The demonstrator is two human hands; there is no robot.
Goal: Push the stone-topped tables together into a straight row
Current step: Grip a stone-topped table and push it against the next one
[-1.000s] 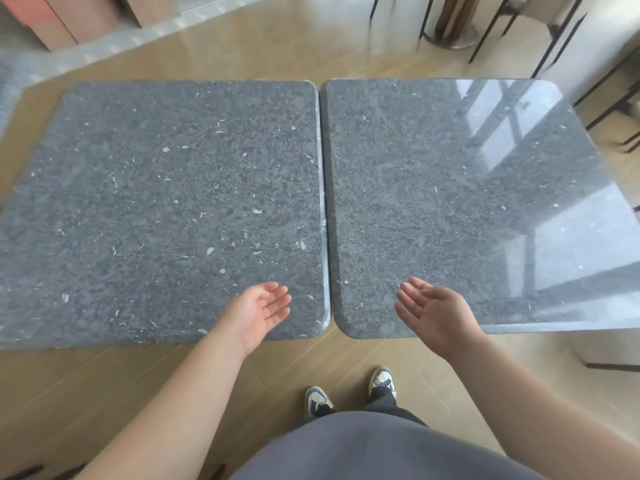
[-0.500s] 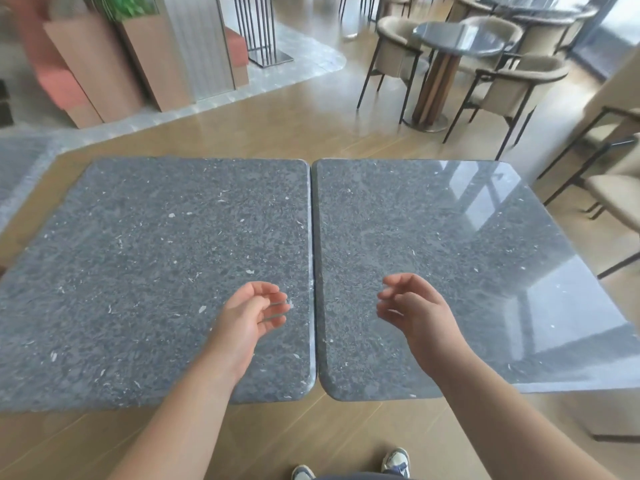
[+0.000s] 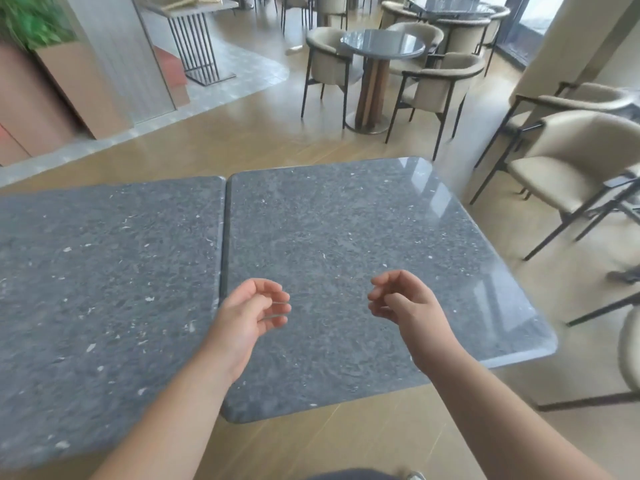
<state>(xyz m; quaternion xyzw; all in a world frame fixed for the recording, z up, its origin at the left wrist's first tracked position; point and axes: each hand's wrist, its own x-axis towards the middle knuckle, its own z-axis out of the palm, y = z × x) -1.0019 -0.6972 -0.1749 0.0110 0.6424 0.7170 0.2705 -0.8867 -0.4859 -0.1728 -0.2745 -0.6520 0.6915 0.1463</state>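
Café chairs (image 3: 568, 168) flank 2 joined tables (image 3: 346, 244); both hands' fingers (image 3: 273, 306) curl loosely, empty.

Dark grey, white-flecked stone tables (image 3: 104, 271); beige chairs (image 3: 568, 161).

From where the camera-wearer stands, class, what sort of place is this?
Probably a cafe or restaurant dining area: a round table ringed by beige armchairs, more such sets behind, and two stone-topped tables pushed together.

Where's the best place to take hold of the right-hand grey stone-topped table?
Probably the right-hand grey stone-topped table by its near rounded edge, from the person's side. Both hands, left hand and right hand, hover empty above it, and the slab is flat and overhanging.
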